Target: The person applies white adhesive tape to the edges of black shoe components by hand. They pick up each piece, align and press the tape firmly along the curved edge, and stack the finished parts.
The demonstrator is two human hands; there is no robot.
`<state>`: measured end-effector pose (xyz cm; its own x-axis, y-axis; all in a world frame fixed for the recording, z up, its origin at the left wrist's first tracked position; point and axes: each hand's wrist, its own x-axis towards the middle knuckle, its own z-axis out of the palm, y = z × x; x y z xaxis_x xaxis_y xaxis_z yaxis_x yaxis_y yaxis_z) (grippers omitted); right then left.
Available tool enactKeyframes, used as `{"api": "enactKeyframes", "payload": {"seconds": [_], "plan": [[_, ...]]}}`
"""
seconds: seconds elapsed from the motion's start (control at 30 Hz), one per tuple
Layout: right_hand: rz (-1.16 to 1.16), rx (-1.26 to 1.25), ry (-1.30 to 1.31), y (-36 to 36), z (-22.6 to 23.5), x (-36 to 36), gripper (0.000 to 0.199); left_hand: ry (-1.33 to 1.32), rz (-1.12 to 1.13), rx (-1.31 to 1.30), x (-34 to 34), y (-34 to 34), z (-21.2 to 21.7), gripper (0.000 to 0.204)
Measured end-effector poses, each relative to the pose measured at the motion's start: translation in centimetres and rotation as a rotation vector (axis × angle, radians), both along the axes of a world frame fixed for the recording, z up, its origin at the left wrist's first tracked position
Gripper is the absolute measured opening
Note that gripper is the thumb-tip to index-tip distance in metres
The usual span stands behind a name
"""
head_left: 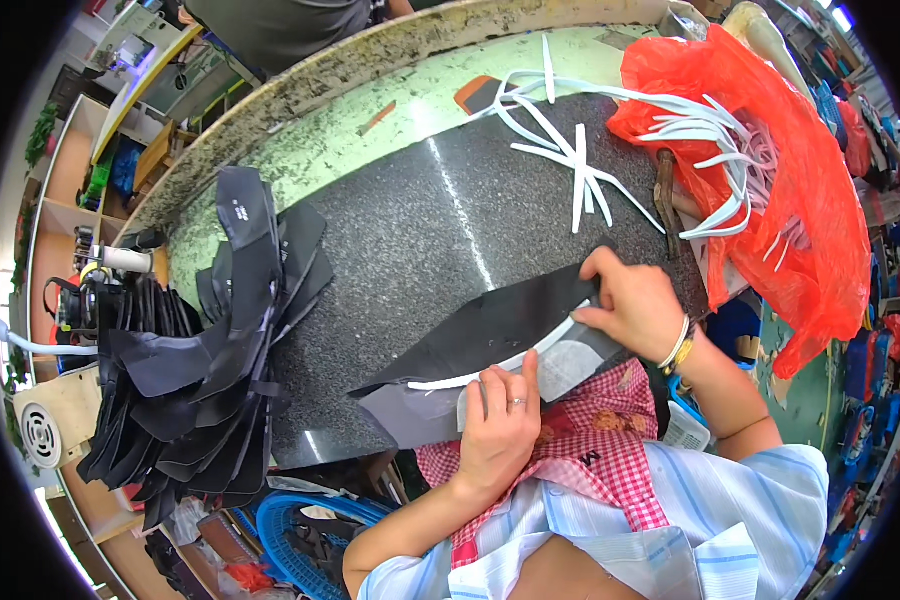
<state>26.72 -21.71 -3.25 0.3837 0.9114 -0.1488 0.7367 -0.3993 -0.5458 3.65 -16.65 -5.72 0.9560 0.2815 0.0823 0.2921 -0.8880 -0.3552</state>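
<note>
A long black sheet piece [490,325], pointed at its left end, lies on the dark stone slab in front of me. Along its near edge runs a narrow white strip [460,381], slightly curved. Below the strip is a grey layer [410,415] with a paler patch at the right. My left hand [500,410] lies on the strip and grey layer with its fingers stretched out, pressing down. At the right end, my right hand [635,305] is closed in a pinch, thumb against the strip's end; its fingers partly hide the piece's tip.
Stacked black pieces [210,350] stand at the slab's left. A red plastic bag [820,230] of white strips sits at the back right, with loose strips [578,170] spilling onto the slab [370,270]. A blue basket [280,530] is below the near edge. Another person [290,25] is beyond.
</note>
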Motion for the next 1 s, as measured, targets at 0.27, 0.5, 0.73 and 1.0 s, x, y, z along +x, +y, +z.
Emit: {"api": "enactKeyframes", "payload": {"seconds": [0.27,0.5,0.73,1.0], "plan": [[0.128,-0.119,0.277,-1.3,-1.0,2.4,0.041,-0.133,0.203,-0.532,4.6,2.1,1.0,0.047],[0.472,0.379,0.045,-6.7,-2.8,1.6,0.043,-0.337,0.309,-0.975,5.2,6.0,1.1,0.060],[0.372,0.314,-0.076,-5.0,-2.8,0.3,0.045,-0.214,0.346,-1.128,6.5,6.6,1.7,0.028],[0.236,0.172,0.364,-6.5,-3.8,3.1,0.040,-0.353,-0.277,-0.411,4.3,2.3,-0.7,0.040]]}}
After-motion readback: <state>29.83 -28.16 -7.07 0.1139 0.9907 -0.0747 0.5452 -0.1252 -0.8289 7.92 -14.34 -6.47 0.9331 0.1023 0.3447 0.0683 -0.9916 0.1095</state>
